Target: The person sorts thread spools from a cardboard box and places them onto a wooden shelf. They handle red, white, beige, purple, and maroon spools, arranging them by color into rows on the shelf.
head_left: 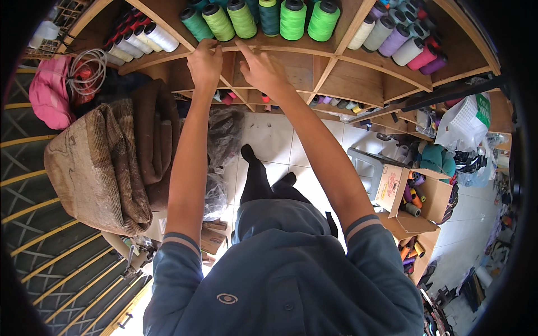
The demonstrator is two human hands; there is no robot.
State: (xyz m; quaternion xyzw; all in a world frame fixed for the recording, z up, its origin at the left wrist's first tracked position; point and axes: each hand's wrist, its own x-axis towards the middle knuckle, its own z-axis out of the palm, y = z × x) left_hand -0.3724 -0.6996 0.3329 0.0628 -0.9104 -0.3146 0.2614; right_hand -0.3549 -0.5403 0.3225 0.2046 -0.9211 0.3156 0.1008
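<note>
Both my arms reach up to a wooden shelf (302,47) holding a row of thread spools. At the shelf's front edge, my left hand (204,66) has its fingers and thumb drawn together just below a dark green spool (196,24) and a yellow-green spool (218,23). Anything pinched there is too small to make out. My right hand (263,70) points its index finger at the edge under another yellow-green spool (242,20), thumb apart and other fingers curled, holding nothing visible. Further right stand a dark teal spool (269,18) and two bright green spools (292,22).
Neighbouring compartments hold white spools (162,37) and purple spools (394,40). Folded brown carpet (92,162) and a pink bag (50,92) are at left. At right, an open cardboard box (434,196) of spools stands near a grey stool (367,168). Plastic wrapping (224,134) lies below.
</note>
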